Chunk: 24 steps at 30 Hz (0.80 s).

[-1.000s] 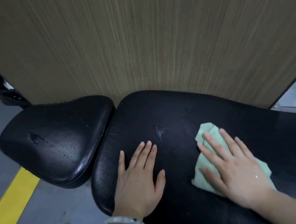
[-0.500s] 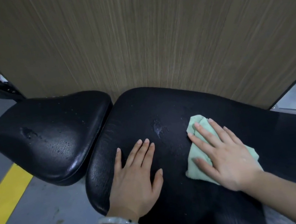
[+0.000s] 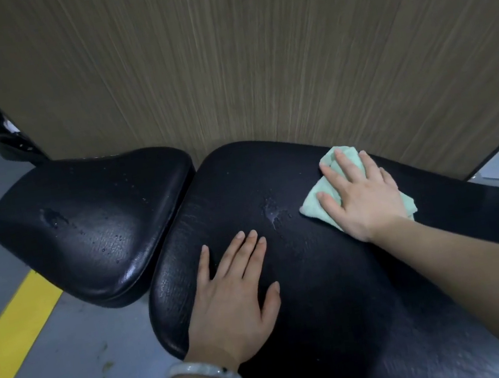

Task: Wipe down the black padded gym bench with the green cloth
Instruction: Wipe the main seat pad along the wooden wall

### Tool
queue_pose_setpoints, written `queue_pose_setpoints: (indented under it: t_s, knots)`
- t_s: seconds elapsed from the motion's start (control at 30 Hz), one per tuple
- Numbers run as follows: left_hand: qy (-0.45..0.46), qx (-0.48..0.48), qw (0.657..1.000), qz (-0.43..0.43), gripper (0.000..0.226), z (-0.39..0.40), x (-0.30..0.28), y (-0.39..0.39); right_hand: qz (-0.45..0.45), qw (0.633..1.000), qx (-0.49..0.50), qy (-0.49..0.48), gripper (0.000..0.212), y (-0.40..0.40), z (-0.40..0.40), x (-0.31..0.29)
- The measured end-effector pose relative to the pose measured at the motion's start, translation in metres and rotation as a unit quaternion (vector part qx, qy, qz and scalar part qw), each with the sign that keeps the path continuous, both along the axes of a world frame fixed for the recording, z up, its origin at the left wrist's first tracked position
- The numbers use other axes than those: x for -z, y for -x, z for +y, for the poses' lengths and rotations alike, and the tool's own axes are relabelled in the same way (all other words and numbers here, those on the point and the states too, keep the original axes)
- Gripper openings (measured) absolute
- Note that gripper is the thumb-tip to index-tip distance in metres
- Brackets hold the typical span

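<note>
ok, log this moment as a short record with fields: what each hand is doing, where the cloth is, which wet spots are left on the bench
left hand: flat on the back pad, fingers straight, holding nothing
right hand: pressing the green cloth flat onto the back pad, near the far edge by the wood-grain panel
wet spot: on the back pad, just left of the cloth, unwiped
seat pad: droplets and a wet patch, untouched
floor: grey, with a yellow line

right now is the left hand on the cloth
No, the left hand lies flat on the bare bench, while the right hand presses the cloth farther along.
</note>
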<state>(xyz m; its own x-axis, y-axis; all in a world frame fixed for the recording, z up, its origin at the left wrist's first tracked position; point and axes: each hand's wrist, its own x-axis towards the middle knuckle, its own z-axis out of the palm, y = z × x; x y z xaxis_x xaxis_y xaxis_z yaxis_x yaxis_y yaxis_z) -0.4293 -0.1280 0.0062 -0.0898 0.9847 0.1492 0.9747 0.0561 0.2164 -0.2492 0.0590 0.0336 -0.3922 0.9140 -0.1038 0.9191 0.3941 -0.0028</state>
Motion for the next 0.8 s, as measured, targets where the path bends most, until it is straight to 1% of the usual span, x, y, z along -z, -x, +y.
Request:
queue_pose_setpoints:
  t_s: [0.1, 0.2, 0.37, 0.47, 0.53, 0.67, 0.8]
  knots:
    - [0.000, 0.001, 1.000, -0.001, 0.062, 0.000, 0.000, 0.001, -0.003, 0.998, 0.067, -0.001, 0.064, 0.008, 0.009, 0.002]
    - [0.002, 0.002, 1.000, 0.001, 0.062, 0.000, 0.000, 0.001, -0.010, 0.997, 0.081, -0.008, 0.065, 0.011, 0.007, 0.003]
    - [0.007, 0.000, 1.000, 0.000, 0.063, 0.000, -0.001, 0.000, -0.029, 0.999, 0.046, -0.002, 0.067, 0.000, -0.022, 0.000]
    - [0.001, -0.002, 1.000, -0.003, 0.063, 0.000, -0.001, 0.000, -0.035, 0.999, 0.018, -0.002, 0.077, -0.011, -0.048, -0.002]
    - [-0.003, -0.001, 1.000, -0.002, 0.063, 0.000, -0.001, 0.000, -0.022, 1.000, -0.004, -0.008, 0.082, -0.019, -0.066, 0.001]
    - [-0.004, -0.001, 1.000, 0.001, 0.063, 0.000, 0.000, 0.001, -0.011, 0.997, -0.053, -0.055, 0.067, -0.033, -0.089, 0.010]
    - [-0.012, 0.000, 1.000, -0.005, 0.063, 0.000, 0.001, 0.000, -0.008, 0.996, -0.067, -0.053, 0.069, -0.035, -0.090, 0.012]
